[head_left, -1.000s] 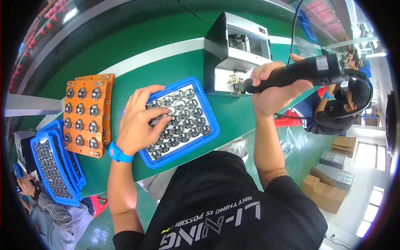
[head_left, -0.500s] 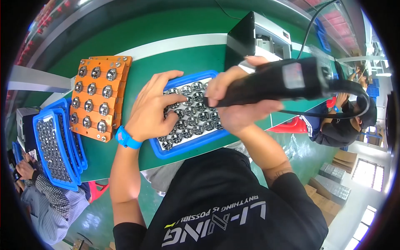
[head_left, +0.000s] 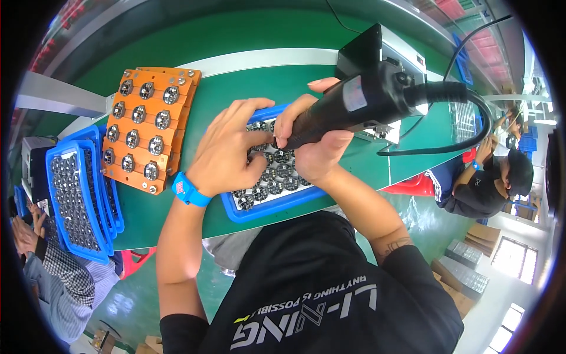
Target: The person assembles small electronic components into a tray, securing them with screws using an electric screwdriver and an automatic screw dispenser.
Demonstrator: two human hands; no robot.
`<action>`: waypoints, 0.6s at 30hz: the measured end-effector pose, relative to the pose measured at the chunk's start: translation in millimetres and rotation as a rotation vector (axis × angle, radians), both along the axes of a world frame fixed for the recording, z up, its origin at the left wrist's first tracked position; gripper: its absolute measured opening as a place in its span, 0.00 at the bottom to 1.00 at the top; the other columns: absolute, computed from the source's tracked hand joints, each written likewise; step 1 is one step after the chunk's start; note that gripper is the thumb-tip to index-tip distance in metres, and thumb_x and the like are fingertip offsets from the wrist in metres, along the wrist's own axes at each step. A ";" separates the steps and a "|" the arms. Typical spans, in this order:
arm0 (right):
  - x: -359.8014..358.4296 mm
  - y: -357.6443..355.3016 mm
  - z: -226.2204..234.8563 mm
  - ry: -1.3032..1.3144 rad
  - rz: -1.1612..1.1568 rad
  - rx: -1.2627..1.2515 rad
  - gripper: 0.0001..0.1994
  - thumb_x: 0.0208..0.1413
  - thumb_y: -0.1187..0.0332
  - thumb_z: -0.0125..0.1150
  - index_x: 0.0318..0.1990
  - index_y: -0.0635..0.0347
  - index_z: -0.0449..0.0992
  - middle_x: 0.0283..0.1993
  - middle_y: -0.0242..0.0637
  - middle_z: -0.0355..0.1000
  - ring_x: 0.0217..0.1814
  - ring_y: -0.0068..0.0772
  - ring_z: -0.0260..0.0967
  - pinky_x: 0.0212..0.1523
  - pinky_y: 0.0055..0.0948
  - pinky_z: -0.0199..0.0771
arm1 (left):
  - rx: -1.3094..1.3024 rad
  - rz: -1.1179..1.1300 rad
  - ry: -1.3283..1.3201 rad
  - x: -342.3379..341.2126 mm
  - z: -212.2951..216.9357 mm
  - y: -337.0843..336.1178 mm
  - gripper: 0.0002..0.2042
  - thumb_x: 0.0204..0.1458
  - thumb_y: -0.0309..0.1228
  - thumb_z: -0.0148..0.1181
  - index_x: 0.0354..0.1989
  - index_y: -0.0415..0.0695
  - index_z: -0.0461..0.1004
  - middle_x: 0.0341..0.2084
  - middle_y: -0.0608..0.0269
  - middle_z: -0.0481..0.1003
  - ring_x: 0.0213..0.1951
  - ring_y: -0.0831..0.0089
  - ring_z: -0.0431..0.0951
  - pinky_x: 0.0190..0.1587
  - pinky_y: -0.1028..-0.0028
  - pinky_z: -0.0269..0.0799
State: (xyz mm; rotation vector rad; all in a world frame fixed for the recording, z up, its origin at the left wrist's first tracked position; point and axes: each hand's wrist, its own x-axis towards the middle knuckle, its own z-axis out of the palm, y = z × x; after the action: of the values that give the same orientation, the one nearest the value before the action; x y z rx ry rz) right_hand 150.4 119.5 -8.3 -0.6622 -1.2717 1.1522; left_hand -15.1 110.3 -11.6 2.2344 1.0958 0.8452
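Note:
My right hand (head_left: 318, 150) is wrapped round a black corded electric screwdriver (head_left: 354, 103). Its nose points down and left into a blue tray (head_left: 250, 216), with the tip hidden by my fingers. Rows of small round black-and-silver modules (head_left: 275, 187) lie on a white insert in that tray. Over the tray's left half rests my left hand (head_left: 227, 150), its thumb and index finger apart and lightly touching modules beside the screwdriver's nose. A blue band circles my left wrist.
Orange boards (head_left: 133, 171) carrying similar modules lie stacked at the left. Beyond them, filled blue trays (head_left: 109, 239) lean together. A black-and-white machine (head_left: 407, 59) stands behind the screwdriver, whose thick cable (head_left: 486, 121) loops to the right. Other people sit on both sides.
The screwdriver's nose has come left and down, close to my left index finger. My left hand stays over the tray. The whole view has shifted slightly.

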 end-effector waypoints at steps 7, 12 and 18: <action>-6.2 9.0 -0.3 0.005 0.061 0.073 0.41 0.57 0.32 0.51 0.53 0.67 0.57 0.20 0.38 0.66 0.17 0.23 0.62 0.20 0.22 0.63 | 0.045 0.081 0.013 9.4 3.0 -0.6 0.04 0.38 0.26 0.67 0.25 0.42 0.82 0.50 0.57 0.73 0.52 0.58 0.72 0.53 0.62 0.69; -6.0 13.3 2.4 0.007 0.055 0.077 0.39 0.60 0.34 0.49 0.55 0.69 0.58 0.21 0.38 0.67 0.17 0.22 0.62 0.20 0.22 0.63 | 0.063 0.064 0.020 11.5 0.2 2.2 0.03 0.40 0.26 0.67 0.24 0.41 0.82 0.50 0.58 0.73 0.52 0.58 0.72 0.52 0.62 0.69; 23.8 12.6 30.0 0.018 -0.187 0.089 0.41 0.61 0.31 0.41 0.65 0.61 0.53 0.20 0.38 0.67 0.15 0.26 0.62 0.19 0.25 0.64 | 0.028 0.024 0.007 17.0 4.4 7.0 0.06 0.39 0.29 0.70 0.27 0.42 0.83 0.51 0.55 0.73 0.52 0.55 0.72 0.54 0.61 0.67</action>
State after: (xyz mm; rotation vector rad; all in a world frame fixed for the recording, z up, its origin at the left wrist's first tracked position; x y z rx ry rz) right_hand 174.3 132.1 21.7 -0.6873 -1.2112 0.9418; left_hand 1.9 117.4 -7.2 2.2527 1.1226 0.8689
